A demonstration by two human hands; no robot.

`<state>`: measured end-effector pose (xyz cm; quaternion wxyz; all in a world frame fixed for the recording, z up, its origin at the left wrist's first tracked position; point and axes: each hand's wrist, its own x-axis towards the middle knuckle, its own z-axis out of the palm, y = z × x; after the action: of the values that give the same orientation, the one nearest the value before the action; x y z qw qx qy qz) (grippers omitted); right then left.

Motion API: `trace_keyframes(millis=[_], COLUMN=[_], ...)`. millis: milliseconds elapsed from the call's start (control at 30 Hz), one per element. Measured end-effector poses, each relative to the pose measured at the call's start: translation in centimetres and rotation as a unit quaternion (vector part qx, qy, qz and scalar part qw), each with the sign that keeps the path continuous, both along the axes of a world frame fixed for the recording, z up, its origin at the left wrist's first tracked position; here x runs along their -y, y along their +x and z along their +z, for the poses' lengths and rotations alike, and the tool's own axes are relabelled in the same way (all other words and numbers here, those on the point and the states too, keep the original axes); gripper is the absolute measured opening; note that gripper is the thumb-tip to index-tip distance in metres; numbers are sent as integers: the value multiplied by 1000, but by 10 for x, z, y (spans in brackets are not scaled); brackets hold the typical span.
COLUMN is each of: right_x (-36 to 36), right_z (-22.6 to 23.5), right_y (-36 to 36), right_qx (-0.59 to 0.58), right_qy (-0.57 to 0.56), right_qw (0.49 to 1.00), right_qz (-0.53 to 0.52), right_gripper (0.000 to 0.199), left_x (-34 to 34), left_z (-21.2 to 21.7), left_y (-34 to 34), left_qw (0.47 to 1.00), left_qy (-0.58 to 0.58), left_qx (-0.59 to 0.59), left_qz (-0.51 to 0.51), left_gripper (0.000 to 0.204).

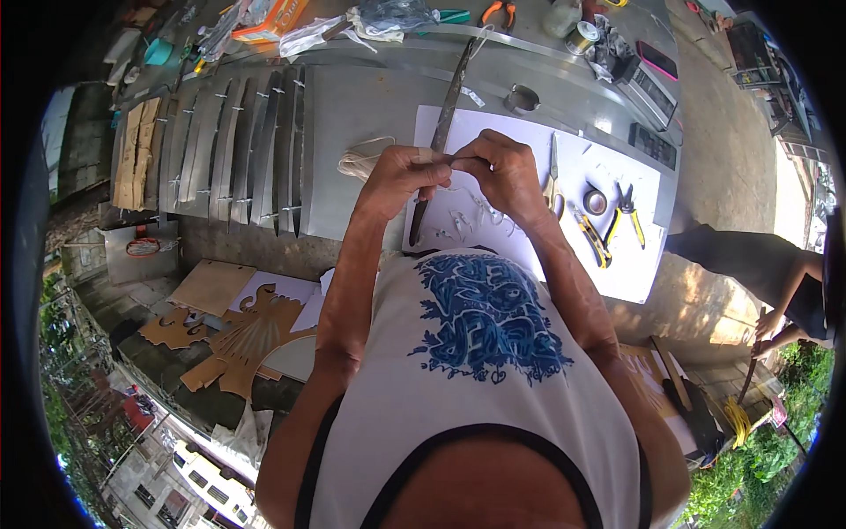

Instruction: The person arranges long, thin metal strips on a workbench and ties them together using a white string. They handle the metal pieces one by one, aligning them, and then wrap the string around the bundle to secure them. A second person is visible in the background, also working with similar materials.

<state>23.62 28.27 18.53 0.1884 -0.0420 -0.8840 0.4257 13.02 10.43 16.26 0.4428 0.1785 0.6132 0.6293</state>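
My left hand [401,181] and my right hand [507,174] meet fingertip to fingertip above the table, both pinched closed. Whatever sits between the fingers is too small to make out. Beneath them a long, narrow dark strip [451,97] slants across a white sheet [630,273], partly hidden by my left hand. Beside my left wrist lies a bundle of pale cord [357,164]. Thin pale thread ends [458,225] are scattered on the sheet below my hands. To the right of my right hand rest scissors [552,181], a roll of dark tape [596,202], a yellow-black cutter [592,236] and yellow-black pliers [626,216].
Several dark strips [256,150] with small ties lie side by side on the left, next to brown cardboard [137,154]. Orange-handled pliers [499,12], a metal ring [523,99] and a phone [656,60] are farther back. Another person [749,264] holds a stick at the right.
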Motion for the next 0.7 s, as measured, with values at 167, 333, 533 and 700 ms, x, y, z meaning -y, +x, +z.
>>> trace_keyframes(millis=[167,333,533,700], right_x=[-12,-110,-179,-182], right_z=[-9,-74,-129,-136], right_y=[29,143,250,243], right_qx=[37,116,343,426], right_qy=[-33,72,212,217], right_qw=[993,933,836,801], right_qz=[-108,-334,-371,-359], right_gripper=[8,12,68,71], left_x=[-17,-23,-35,-54], left_z=[-2,5,-7,7], left_y=[6,3,-6,-5], left_qw=[999,997,998,997], left_qy=[-35,-47,-29,-35], left_qx=[-23,-36,-28,-38], left_qz=[-5,48,56,53], left_gripper=[19,19,20,22])
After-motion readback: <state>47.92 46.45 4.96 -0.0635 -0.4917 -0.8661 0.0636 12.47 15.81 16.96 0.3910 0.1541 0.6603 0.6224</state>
